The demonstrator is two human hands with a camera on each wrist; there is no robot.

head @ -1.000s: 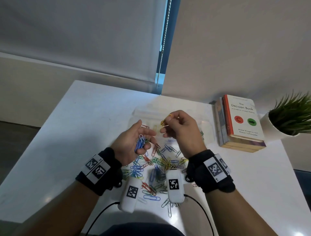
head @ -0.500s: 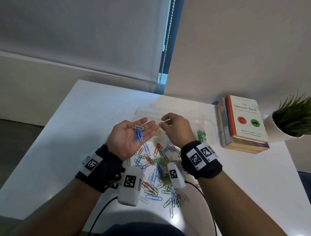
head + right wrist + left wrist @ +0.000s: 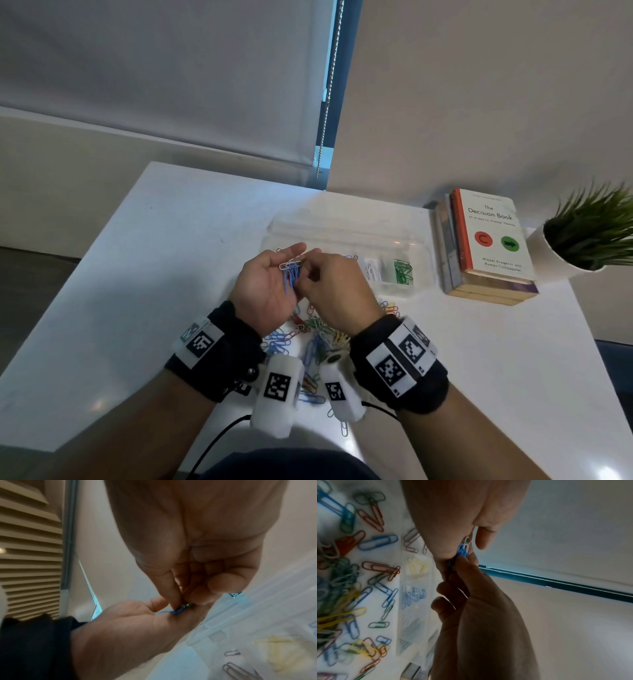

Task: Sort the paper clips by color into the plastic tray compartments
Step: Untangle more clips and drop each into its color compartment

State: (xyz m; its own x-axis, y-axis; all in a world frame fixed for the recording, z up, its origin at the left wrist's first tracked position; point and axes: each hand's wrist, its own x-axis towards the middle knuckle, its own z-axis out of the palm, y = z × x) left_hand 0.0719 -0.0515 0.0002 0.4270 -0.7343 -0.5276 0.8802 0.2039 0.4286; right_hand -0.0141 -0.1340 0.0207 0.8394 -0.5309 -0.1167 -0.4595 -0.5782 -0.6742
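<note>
With the flat left hand [image 3: 270, 291] cupping the small bunch of blue wire paper clips [image 3: 292, 277] just before the clear plastic tray [image 3: 346, 233], the right hand's [image 3: 337, 291] fingertips, seemingly pinching them, should lift the whole bunch cleanly.

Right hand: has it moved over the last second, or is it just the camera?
Yes. The right hand moved left along the clear tray, uncovering the green clips, and now meets the left hand.
</note>
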